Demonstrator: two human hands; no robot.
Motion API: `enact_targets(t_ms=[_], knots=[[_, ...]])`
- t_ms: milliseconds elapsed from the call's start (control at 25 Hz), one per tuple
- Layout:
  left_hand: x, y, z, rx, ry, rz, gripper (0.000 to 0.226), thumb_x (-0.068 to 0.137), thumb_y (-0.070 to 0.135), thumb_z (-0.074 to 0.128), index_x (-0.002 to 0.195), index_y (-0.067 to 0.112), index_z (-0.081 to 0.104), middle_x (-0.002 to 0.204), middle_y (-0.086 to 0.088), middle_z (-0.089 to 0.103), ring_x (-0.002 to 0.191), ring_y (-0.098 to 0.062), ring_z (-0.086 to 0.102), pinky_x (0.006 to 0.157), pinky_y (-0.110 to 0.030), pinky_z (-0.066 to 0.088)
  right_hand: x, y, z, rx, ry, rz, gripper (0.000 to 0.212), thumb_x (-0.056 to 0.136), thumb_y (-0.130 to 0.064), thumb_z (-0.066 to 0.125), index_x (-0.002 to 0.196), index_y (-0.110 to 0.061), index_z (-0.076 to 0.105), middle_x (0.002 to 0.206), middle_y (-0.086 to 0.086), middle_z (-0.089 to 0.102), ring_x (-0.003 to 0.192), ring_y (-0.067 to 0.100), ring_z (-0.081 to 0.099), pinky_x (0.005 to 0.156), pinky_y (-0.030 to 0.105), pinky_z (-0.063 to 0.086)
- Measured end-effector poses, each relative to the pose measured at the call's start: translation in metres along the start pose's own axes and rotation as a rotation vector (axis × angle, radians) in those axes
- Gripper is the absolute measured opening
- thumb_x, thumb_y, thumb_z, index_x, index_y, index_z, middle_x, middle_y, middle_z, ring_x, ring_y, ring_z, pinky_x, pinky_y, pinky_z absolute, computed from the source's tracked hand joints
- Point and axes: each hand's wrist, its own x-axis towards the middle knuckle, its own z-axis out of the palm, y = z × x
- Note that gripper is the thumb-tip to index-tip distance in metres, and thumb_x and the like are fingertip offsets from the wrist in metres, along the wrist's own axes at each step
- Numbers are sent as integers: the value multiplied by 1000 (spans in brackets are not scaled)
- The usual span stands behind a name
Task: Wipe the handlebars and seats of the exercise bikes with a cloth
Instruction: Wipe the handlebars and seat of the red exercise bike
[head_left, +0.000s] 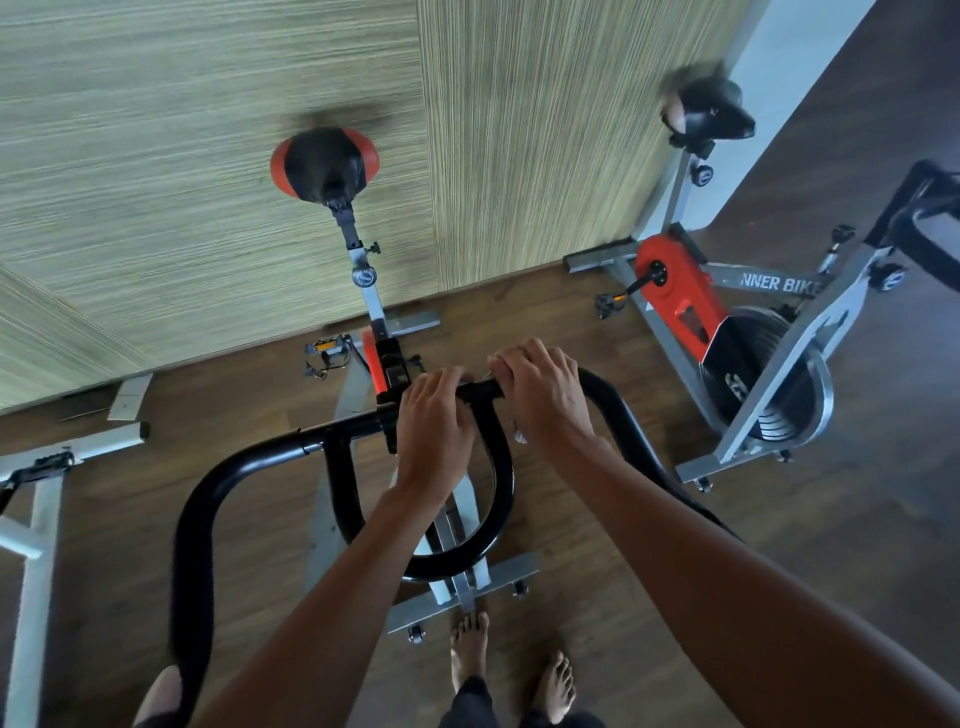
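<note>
Left hand (434, 421): fingers curled over the centre crossbar of the black handlebars (200, 499), palm on top. It grips the bare bar just beside the stem.
Right hand (540, 395): just beside the left hand, with fingers curled over the same crossbar, holding a pale cloth (519, 432) against it.
Cloth: only small scraps show, one at the fingertips and one below the heel of the hand. The rest is hidden under the palm, so its fold cannot be told.
Handlebars: the outer bar sweeps wide to both sides and an inner loop hangs toward the camera between the forearms. The right sweep is partly covered by the right forearm.
Seat (324, 166): red and black, at the far end of the same bike, near the striped wall (156, 156). Its top edge is blurred.
Second bike (753, 338): to the right, well apart, with a grey and red frame. Its black seat (711, 114) is blurred and its bars are cut off by the picture edge.
Third bike frame (31, 519): at the left edge, mostly cut off.
Feet (470, 649): bare, on the wooden floor (649, 545) by the bike's near base.
</note>
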Motion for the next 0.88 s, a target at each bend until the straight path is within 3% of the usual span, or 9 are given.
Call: enact_targets(t_ms=[200, 400, 600, 800, 880], knots=[[0, 2, -3, -8, 0, 28, 33, 86, -8, 47, 109, 5, 66, 103, -7, 70, 104, -25, 61, 97, -32, 40, 9, 22, -2, 184, -83, 10, 30, 104, -34, 47, 119, -19, 68, 123, -1, 59, 112, 24, 51, 95, 34, 34], [6, 13, -10, -127, -56, -114, 40, 88, -5, 38, 112, 11, 65, 113, -5, 65, 109, -24, 58, 100, -43, 44, 4, 18, -6, 401, 106, 63, 25, 102, -24, 51, 111, -15, 72, 113, 0, 66, 104, 22, 60, 94, 32, 45], [-27, 33, -20, -226, 21, -123, 36, 90, -2, 42, 115, 12, 65, 117, -4, 64, 109, -24, 58, 98, -47, 47, -54, 2, -52, 658, 281, 133, 22, 100, -19, 57, 114, -14, 74, 114, -4, 69, 102, -4, 61, 90, 7, 43], [-99, 82, -24, -276, 69, -91, 36, 90, -5, 45, 111, 14, 66, 116, -1, 66, 109, -17, 58, 90, -24, 40, -162, 5, -116, 769, 315, 24, 22, 100, -18, 57, 119, -18, 70, 119, -11, 66, 112, -6, 59, 94, 7, 42], [-131, 113, -17, -309, 64, -58, 37, 89, -5, 46, 112, 14, 67, 116, -1, 68, 105, -14, 60, 86, -23, 44, -202, 22, -139, 777, 326, -17, 24, 100, -20, 57, 122, -19, 68, 121, -12, 64, 113, -8, 58, 94, 6, 42]])
